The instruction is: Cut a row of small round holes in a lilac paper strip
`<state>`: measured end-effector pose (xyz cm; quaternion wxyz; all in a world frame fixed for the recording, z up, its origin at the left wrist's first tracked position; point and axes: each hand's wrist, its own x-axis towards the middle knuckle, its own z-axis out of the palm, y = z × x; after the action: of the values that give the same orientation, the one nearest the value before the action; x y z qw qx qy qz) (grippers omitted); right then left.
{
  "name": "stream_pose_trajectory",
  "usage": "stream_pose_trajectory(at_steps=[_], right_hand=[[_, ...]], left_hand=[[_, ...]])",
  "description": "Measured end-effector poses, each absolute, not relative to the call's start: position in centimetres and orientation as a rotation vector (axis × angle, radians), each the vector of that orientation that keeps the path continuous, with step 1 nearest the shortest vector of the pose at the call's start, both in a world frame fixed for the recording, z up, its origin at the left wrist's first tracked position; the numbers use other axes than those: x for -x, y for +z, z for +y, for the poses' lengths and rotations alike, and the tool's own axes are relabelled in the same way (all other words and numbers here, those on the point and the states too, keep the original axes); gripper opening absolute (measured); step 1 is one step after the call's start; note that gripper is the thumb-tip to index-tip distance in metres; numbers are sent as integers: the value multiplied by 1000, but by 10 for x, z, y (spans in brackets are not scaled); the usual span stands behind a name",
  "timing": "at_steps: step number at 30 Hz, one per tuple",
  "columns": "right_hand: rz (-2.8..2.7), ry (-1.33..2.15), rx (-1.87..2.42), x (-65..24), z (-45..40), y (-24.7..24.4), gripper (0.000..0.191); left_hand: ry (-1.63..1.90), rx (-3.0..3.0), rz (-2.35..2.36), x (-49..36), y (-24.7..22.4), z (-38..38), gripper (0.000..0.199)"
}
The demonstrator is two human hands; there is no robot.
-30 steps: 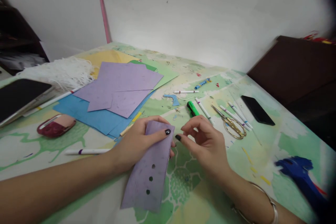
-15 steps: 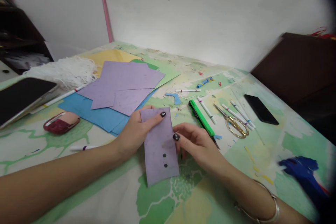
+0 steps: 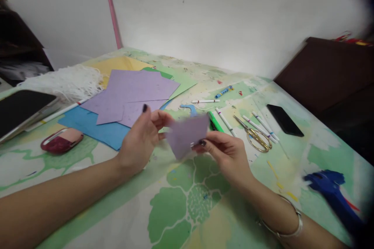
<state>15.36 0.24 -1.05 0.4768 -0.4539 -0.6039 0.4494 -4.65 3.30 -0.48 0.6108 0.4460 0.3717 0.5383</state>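
A small purple paper piece (image 3: pixel 187 134), blurred by motion, is held up over the table between my hands. My right hand (image 3: pixel 226 153) pinches its lower right edge between thumb and fingers. Beside its left edge is my left hand (image 3: pixel 142 140), thumb raised and apart from the curved fingers, which come close to the paper. A green cutter (image 3: pixel 215 122) lies partly hidden behind the paper and my right hand. The black dots seen on the paper earlier do not show.
Purple sheets (image 3: pixel 137 85) lie over blue paper (image 3: pixel 93 128) at the left, near white shredded strands (image 3: pixel 67 83) and a maroon case (image 3: pixel 62 140). Gold scissors (image 3: pixel 257 138), markers (image 3: pixel 224 120), a black phone (image 3: pixel 284 120) and a blue glue gun (image 3: pixel 330 186) are on the right.
The purple paper has turned, its dotted face out of sight. My left thumb has come off it and my left hand has opened and moved left, while my right hand has gripped the paper's edge.
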Motion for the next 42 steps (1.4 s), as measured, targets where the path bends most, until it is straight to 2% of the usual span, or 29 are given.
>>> stream_pose_trajectory(at_steps=[2,4,7,15,23,26,31,37,42], right_hand=[[-1530,875,1041,-158,4,-10,17],[-1535,775,994,-161,7,-11,21],[-1503,743,936,-162,9,-12,12],[-1459,749,870,-156,5,-14,24],[-1428,808,869,-154,3,-14,22],[-1442,818,888,-153,3,-17,21],[-1519,846,1004,-159,11,-23,18],[-1634,391,1342,-193,36,-11,14],[-1603,321,1560,-220,50,0,20]], left_hand=[[1250,-1050,843,48,-5,35,46],[1236,-1091,882,48,-9,37,35],[1154,-1191,927,47,-16,38,23],[1003,-1242,874,42,-18,32,24],[940,-1166,806,36,-17,21,41],[951,-1211,825,38,-16,20,39],[872,-1449,996,40,-20,23,23],[816,-1662,1143,39,-30,31,13],[842,-1890,1241,42,-30,30,12]])
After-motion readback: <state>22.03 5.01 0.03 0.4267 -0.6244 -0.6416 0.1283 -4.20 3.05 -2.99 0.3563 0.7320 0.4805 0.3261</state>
